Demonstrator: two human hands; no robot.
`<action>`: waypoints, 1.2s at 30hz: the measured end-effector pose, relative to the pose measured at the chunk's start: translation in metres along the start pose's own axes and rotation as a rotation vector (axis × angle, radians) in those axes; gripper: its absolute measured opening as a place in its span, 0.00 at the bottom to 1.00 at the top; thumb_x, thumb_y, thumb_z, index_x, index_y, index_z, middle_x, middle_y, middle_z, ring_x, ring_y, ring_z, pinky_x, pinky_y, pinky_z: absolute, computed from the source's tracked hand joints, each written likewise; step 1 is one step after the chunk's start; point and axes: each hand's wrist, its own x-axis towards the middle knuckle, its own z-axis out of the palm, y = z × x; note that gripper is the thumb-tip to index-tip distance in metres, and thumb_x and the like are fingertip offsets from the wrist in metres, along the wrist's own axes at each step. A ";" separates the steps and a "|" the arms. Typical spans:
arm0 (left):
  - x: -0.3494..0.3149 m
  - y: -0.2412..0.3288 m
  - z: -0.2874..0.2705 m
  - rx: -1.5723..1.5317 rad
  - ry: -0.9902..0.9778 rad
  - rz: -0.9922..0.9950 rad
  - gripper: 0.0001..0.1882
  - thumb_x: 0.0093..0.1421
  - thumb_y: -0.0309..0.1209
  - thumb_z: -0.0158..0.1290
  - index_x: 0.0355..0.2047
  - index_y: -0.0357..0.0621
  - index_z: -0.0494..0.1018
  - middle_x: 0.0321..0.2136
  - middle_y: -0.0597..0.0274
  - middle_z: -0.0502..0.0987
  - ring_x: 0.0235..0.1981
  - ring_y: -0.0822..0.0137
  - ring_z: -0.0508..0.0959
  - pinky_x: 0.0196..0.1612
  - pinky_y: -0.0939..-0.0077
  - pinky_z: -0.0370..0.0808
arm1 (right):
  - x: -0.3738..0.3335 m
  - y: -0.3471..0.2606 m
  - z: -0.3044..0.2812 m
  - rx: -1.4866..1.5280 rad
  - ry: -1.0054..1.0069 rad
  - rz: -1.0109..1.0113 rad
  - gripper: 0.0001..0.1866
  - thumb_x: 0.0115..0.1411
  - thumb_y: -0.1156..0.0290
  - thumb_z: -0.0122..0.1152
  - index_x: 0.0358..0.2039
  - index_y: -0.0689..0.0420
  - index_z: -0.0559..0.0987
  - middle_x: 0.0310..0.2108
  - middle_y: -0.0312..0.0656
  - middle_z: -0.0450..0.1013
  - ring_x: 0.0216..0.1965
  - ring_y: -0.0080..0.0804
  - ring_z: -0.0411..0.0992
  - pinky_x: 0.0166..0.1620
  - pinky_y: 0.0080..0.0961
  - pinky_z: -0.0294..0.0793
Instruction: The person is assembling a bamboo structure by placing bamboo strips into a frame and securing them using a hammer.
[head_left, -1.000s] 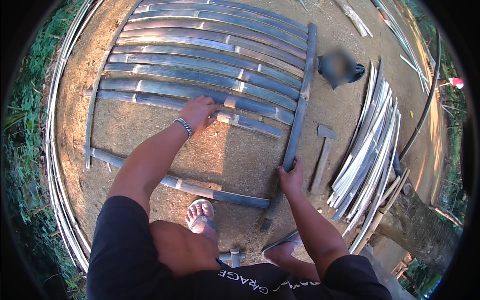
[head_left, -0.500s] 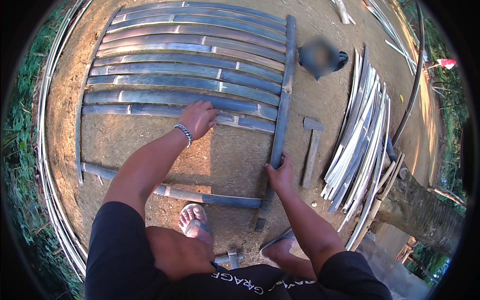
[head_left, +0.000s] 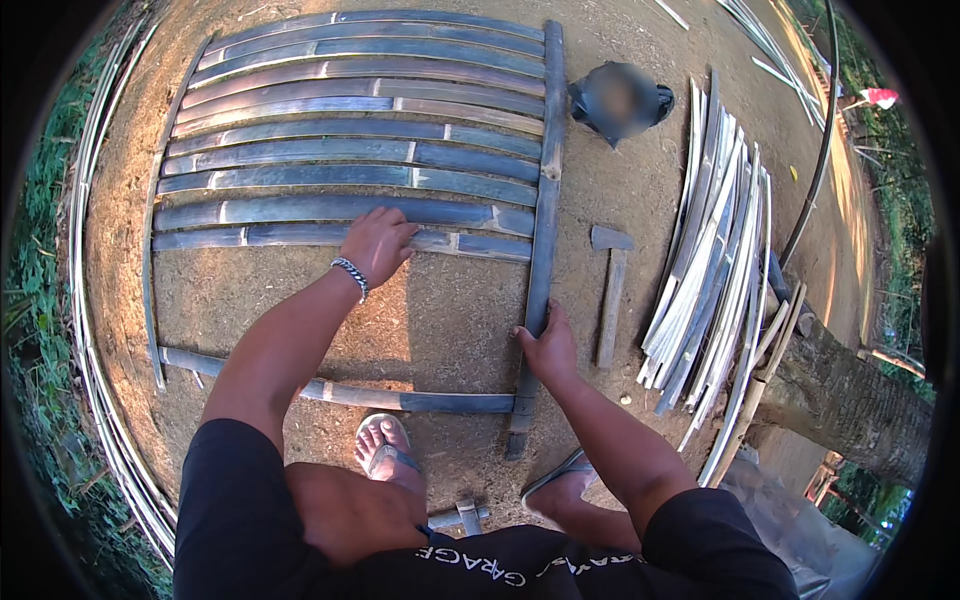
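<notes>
A flat frame of dark bamboo slats (head_left: pixel 300 207) lies on the ground before me, the slats crossing between two side rails. My left hand (head_left: pixel 378 245) is closed over the nearest slat of the close-set group (head_left: pixel 300 234), its fingertips hidden partly behind the bamboo. On the right side rail (head_left: pixel 548 200), my right hand (head_left: pixel 550 345) grips the near part, thumb on the inner side and fingers over the outer edge. A separate slat (head_left: pixel 455 402) joins the rails at the near end, just ahead of my feet.
Right of the rail lies a hatchet (head_left: pixel 612 290) with a wooden handle. Beyond it is a pile of split bamboo strips (head_left: pixel 705 260) beside a log (head_left: pixel 850 400). A black plastic bag (head_left: pixel 620 103) sits by the far right rail. Long strips (head_left: pixel 82 300) run along the left.
The whole scene has shifted slightly left in view. Both hands keep nearly the same places on the slat and the rail.
</notes>
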 end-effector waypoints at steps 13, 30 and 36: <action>-0.001 -0.003 -0.001 -0.006 -0.002 0.045 0.22 0.55 0.36 0.66 0.50 0.44 0.80 0.43 0.61 0.77 0.48 0.57 0.75 0.53 0.61 0.74 | 0.005 0.001 -0.022 -0.128 -0.056 -0.048 0.40 0.63 0.51 0.65 0.67 0.62 0.65 0.57 0.59 0.69 0.58 0.57 0.70 0.59 0.45 0.71; 0.001 0.001 0.000 0.029 -0.006 0.027 0.20 0.57 0.38 0.64 0.48 0.44 0.81 0.43 0.61 0.77 0.48 0.56 0.75 0.52 0.60 0.74 | 0.059 -0.035 0.000 0.082 0.236 0.066 0.35 0.57 0.57 0.70 0.62 0.58 0.73 0.54 0.49 0.74 0.55 0.49 0.73 0.59 0.42 0.71; 0.002 0.000 0.002 0.011 0.016 0.028 0.19 0.56 0.37 0.65 0.47 0.45 0.82 0.41 0.62 0.78 0.46 0.56 0.75 0.51 0.61 0.74 | 0.056 -0.038 0.002 0.002 0.248 0.102 0.36 0.57 0.57 0.71 0.64 0.57 0.72 0.52 0.49 0.74 0.55 0.50 0.73 0.59 0.41 0.71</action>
